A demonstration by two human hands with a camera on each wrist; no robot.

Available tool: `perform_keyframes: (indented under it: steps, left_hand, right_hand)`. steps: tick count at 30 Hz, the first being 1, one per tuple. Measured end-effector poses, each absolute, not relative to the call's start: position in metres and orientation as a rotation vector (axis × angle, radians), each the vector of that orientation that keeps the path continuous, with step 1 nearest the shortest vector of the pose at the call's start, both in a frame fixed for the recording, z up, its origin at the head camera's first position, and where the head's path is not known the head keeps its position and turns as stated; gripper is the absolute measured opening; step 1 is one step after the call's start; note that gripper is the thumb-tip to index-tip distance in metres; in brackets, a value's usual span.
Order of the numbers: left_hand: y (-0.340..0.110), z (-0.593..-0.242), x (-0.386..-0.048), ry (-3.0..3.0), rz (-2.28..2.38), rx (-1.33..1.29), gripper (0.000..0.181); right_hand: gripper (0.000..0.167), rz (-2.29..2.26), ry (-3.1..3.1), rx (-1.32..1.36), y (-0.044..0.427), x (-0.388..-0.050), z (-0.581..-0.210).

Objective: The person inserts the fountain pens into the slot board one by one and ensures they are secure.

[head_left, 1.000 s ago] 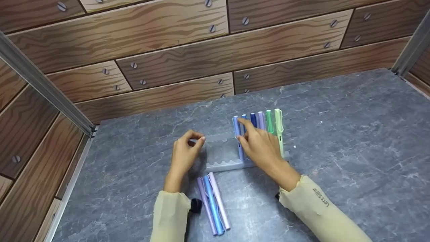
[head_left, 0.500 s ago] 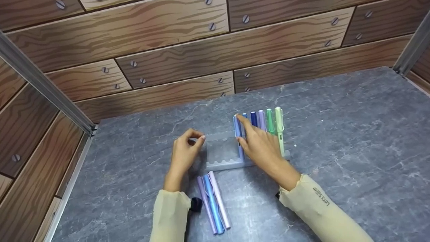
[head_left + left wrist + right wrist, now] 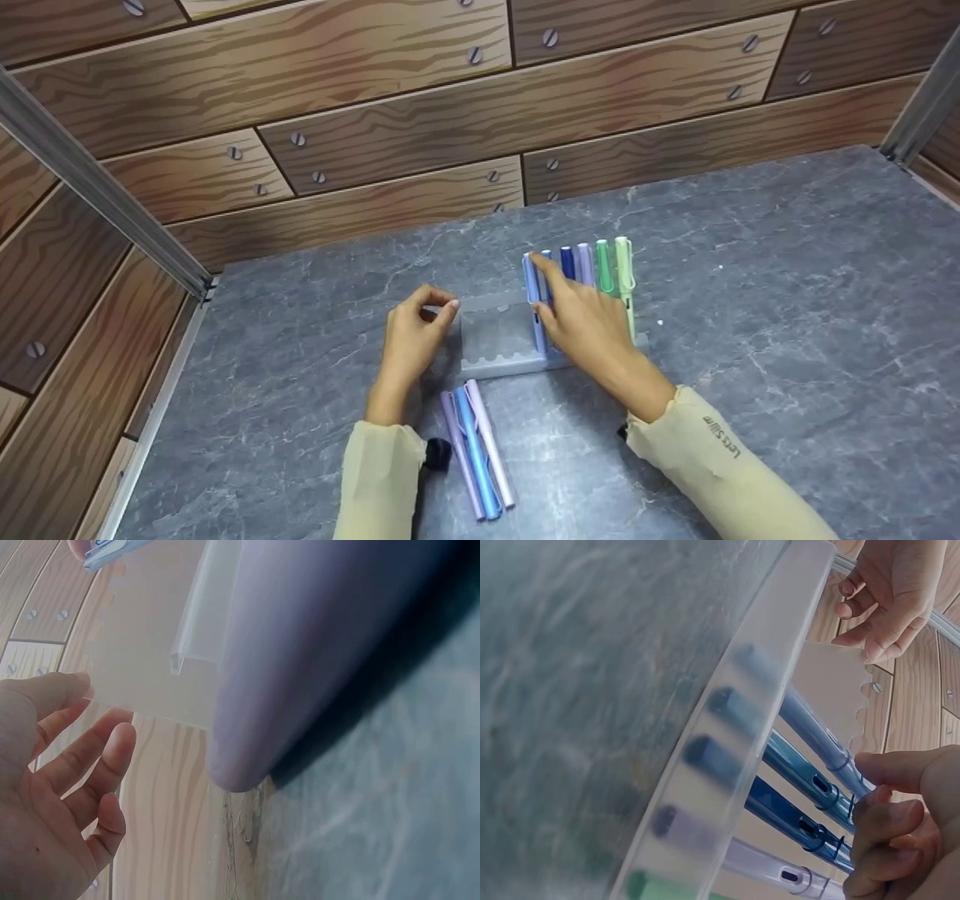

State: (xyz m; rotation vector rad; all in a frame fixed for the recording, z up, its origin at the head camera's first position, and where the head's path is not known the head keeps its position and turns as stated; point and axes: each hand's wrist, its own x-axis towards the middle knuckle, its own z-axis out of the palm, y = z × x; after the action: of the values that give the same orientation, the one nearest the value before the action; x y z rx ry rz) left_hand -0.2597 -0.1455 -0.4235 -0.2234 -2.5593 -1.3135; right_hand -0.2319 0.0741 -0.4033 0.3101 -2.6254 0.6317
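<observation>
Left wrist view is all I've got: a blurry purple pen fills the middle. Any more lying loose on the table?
Observer: Yes, three in total: the purple pen, a blue pen and a lilac pen, side by side in front of the stand.
Operator: Right hand's index finger?
Observer: The right hand has it at the top of the light blue pen.
Operator: Others racked?
Observer: Five more to its right, ending with a light green pen.
</observation>
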Motion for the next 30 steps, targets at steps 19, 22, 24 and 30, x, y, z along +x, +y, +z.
perform_keyframes:
  steps: [19,22,24,30]
  left_hand:
    - [-0.148,-0.425,-0.259,-2.535,-1.321,-0.222,0.009]
    - [-0.147,-0.425,-0.259,-2.533,-1.326,-0.228,0.010]
    - [-0.147,-0.425,-0.259,-2.533,-1.326,-0.236,0.010]
    - [-0.145,-0.424,-0.259,-2.526,-1.326,-0.249,0.011]
  right_hand:
    - [0.059,0.671,-2.672,0.327,0.074,-0.231,-0.398]
    - [0.056,0.681,-2.649,0.337,0.073,-0.225,-0.394]
    - [0.053,0.693,-2.641,0.366,0.072,-0.220,-0.390]
    - [0.050,0.845,-2.756,0.531,0.066,-0.205,-0.385]
